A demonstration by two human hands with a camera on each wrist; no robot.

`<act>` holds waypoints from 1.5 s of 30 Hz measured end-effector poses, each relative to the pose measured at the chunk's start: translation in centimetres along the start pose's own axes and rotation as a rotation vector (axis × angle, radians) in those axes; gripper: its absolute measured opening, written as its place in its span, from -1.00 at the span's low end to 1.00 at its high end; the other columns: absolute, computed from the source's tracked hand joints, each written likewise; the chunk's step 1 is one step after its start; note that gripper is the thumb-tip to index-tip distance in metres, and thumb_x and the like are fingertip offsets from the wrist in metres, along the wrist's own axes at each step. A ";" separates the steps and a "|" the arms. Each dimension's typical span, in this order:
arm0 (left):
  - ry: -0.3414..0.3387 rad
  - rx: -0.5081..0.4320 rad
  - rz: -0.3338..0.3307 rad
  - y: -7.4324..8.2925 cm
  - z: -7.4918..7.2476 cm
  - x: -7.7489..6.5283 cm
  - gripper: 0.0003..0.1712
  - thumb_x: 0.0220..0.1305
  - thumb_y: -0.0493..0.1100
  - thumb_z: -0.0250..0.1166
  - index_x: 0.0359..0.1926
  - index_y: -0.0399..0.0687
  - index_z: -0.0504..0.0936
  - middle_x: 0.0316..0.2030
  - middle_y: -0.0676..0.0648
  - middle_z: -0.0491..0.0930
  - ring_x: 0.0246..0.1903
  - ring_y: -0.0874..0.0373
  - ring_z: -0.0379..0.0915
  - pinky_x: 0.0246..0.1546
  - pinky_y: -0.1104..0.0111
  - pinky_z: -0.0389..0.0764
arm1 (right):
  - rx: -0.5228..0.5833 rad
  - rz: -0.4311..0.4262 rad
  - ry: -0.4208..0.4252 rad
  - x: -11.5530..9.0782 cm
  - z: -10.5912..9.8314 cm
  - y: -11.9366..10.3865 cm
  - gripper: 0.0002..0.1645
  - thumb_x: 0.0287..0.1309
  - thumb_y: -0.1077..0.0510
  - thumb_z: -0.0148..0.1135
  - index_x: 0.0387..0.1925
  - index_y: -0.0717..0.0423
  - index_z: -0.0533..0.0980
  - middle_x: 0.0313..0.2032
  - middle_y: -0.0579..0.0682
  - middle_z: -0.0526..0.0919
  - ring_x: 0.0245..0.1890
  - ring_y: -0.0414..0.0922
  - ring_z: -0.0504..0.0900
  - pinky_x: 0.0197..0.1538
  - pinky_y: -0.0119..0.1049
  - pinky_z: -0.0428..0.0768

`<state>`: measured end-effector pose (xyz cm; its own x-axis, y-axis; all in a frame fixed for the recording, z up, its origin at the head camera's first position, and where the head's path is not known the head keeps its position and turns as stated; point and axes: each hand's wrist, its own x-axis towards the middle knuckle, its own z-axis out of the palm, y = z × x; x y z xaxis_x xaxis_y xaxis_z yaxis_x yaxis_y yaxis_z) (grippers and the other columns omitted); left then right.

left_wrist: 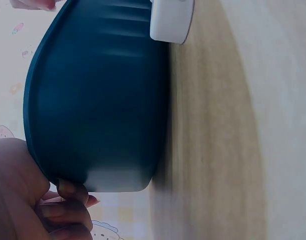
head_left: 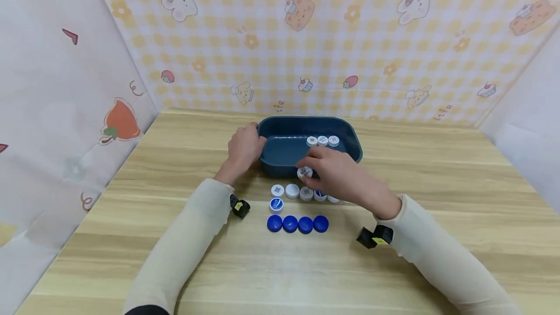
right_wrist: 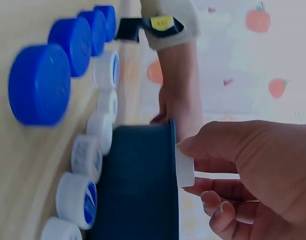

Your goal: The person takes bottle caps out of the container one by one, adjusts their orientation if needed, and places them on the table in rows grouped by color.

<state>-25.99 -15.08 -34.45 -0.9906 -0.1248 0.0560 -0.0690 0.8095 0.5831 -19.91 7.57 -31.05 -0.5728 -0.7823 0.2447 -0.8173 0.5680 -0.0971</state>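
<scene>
A dark teal basin (head_left: 280,148) stands on the table with three white bottle caps (head_left: 322,141) in a short row inside, toward its right end. My left hand (head_left: 245,145) grips the basin's left end, its thumb over the rim and its fingers curled at the outer wall in the left wrist view. Over the basin's near rim, my right hand (head_left: 337,171) pinches a white cap (right_wrist: 184,167) with dark print on top between thumb and fingertips. Below it, a row of white caps (head_left: 292,190) runs along the basin's front, its right part partly hidden under that hand.
One white cap with a blue printed top (head_left: 276,205) sits in front of the row's left end. Nearer still, several blue caps (head_left: 290,224) form a line. Behind the basin rises a yellow checked backdrop (head_left: 262,62); a pale sheet (head_left: 65,111) hangs at the left.
</scene>
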 end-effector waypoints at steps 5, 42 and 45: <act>-0.005 0.013 -0.011 0.0 0.0 0.1 -0.55 0.37 -0.16 0.09 0.22 -0.25 0.42 -0.07 -0.25 0.59 -0.42 -0.01 0.54 -0.46 0.27 0.54 | 0.075 -0.095 -0.031 -0.5 1.0 -1.0 -0.63 0.04 0.07 0.41 -0.07 0.03 0.63 -0.20 -0.09 0.60 -0.31 -0.23 0.55 -0.30 -0.43 0.54; -0.005 0.011 -0.002 -0.1 0.2 0.4 -0.54 0.38 -0.16 0.09 0.24 -0.25 0.41 -0.08 -0.25 0.59 -0.43 0.00 0.53 -0.49 0.30 0.52 | 0.149 -0.253 -0.240 -0.6 3.7 -0.4 -0.76 0.15 0.02 0.33 -0.13 -0.10 0.55 -0.22 -0.19 0.55 -0.28 -0.28 0.44 -0.27 -0.51 0.48; -0.007 0.009 -0.003 -0.1 0.2 0.4 -0.54 0.38 -0.16 0.09 0.24 -0.25 0.40 -0.08 -0.25 0.59 -0.43 0.00 0.53 -0.48 0.30 0.52 | 0.155 -0.254 -0.238 -0.6 3.5 -0.4 -0.74 0.14 0.01 0.34 -0.12 -0.08 0.56 -0.22 -0.18 0.58 -0.29 -0.29 0.45 -0.26 -0.51 0.48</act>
<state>-26.41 -15.10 -34.65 -0.9911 -0.1236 0.0488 -0.0732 0.8143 0.5758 -19.42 6.93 -34.49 -0.3340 -0.9412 0.0503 -0.9246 0.3168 -0.2117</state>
